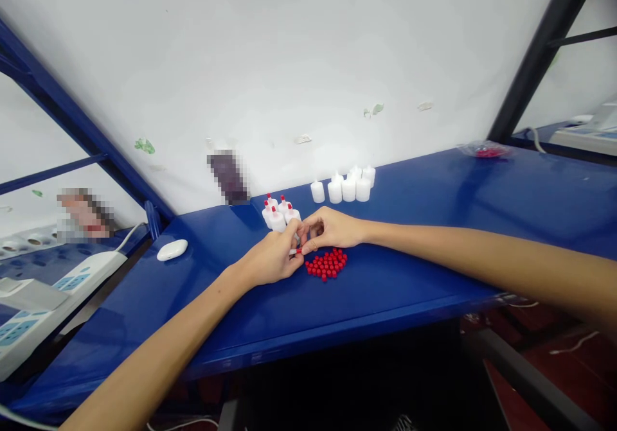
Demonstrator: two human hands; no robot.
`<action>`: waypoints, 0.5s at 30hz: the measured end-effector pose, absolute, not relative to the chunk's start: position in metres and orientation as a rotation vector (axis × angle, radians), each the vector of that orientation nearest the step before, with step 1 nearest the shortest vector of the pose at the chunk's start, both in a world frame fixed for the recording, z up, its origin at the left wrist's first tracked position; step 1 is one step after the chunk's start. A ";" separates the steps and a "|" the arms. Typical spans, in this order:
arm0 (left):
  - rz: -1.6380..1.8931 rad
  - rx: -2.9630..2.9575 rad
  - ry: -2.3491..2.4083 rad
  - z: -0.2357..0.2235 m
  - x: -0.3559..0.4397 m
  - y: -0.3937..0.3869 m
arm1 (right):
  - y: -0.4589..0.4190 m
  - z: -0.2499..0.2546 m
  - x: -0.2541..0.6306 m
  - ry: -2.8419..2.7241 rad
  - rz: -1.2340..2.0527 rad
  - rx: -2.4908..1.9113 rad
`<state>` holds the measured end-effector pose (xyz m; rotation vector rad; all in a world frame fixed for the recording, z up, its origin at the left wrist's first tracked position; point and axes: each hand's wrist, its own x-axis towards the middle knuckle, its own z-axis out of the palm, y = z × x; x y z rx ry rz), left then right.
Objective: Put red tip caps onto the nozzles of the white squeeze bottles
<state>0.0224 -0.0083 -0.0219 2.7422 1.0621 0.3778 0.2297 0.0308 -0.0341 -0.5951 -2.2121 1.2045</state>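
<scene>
My left hand [272, 257] and my right hand [330, 228] meet over the blue table [434, 238], fingers pinched together. Between them is a small white piece with a red cap [295, 251]; both hands seem to grip it. Just right of my hands lies a pile of several small red caps [328, 264]. Behind my hands stand several small white bottles with red caps [278, 214]. Farther back is a group of several white uncapped bottles [348, 185].
A white oval object [172, 249] lies at the table's left. White power strips [43, 302] sit on the lower left surface. A clear bag with red pieces [484, 151] lies at the far right near the white wall. Black and blue frame bars flank the table.
</scene>
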 end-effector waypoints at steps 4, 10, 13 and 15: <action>0.330 2.746 1.043 -0.021 0.023 -0.008 | 0.033 -0.035 0.229 -2.212 1.231 -0.545; 0.451 2.711 1.019 -0.020 0.023 -0.009 | 0.027 -0.032 0.228 -2.116 1.249 -0.533; 0.549 2.661 1.064 -0.022 0.022 -0.008 | 0.026 -0.031 0.230 -2.127 1.255 -0.524; 0.589 2.643 1.110 -0.023 0.021 -0.007 | 0.026 -0.030 0.232 -2.191 1.247 -0.506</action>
